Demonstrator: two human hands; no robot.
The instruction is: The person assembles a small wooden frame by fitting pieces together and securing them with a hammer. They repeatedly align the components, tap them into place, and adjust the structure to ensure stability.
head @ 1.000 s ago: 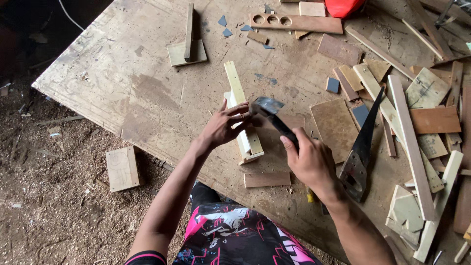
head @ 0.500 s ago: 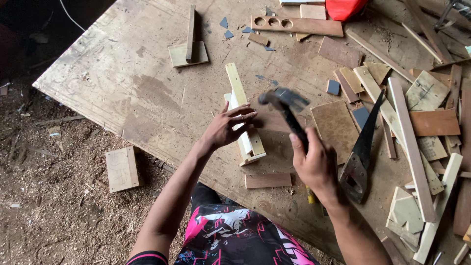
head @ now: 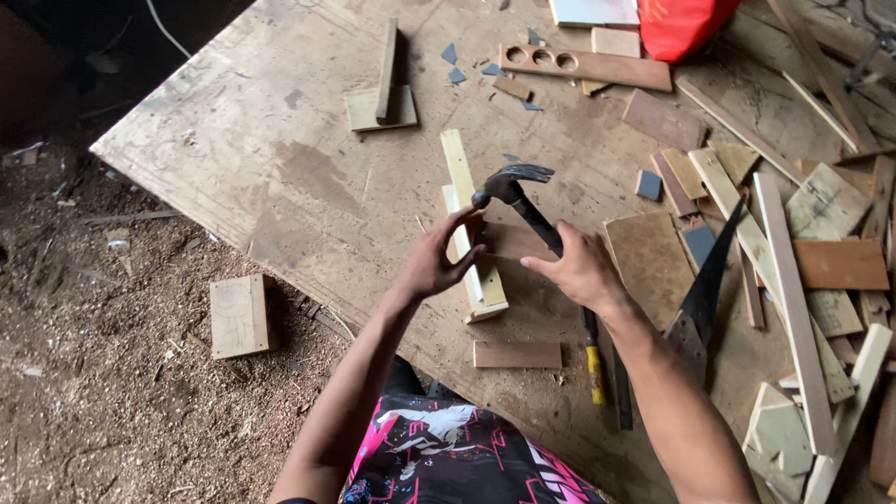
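My right hand (head: 581,270) grips the black handle of a claw hammer (head: 511,189), whose head is raised above the wood. My left hand (head: 439,260) pinches the side of a pale wooden strip assembly (head: 469,220) that lies on the plywood tabletop (head: 280,177). A brown board piece (head: 516,245) sits between my two hands, against the pale strip. The hammer head hovers just above and to the right of the strip's middle.
A short brown wood block (head: 517,354) and a yellow-handled tool (head: 594,362) lie near the table's front edge. A hand saw (head: 705,289) lies right of my right arm. Several wood offcuts pile up at the right. A square block (head: 240,315) rests on the sawdust floor.
The hammer has swung up from low over the wood to a raised position. My left hand has stayed on the pale strip.
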